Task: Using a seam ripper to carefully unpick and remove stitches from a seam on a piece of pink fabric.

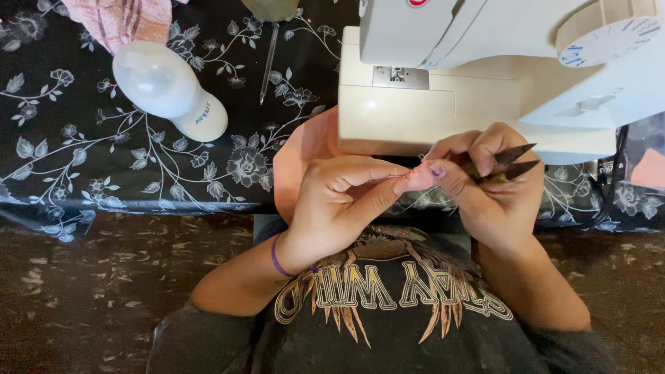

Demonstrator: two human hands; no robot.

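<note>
Pink fabric piece (415, 179): we are pinching it between left hand (339, 201) fingertips and right hand (485, 187) thumb. Right fingers are curling around dark metal thread snips (509, 163), beside the white sewing machine (443, 76).

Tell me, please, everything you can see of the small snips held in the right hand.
The snips are small thread clippers with two dark, slim, pointed blades that look like metal, with a brassy glint near their base. The blades stand slightly apart, pointing up and to the right, toward the white sewing machine. The right hand grips their base, so the handle is hidden. They do not touch the pink fabric piece, which both hands pinch just to their left.
</note>
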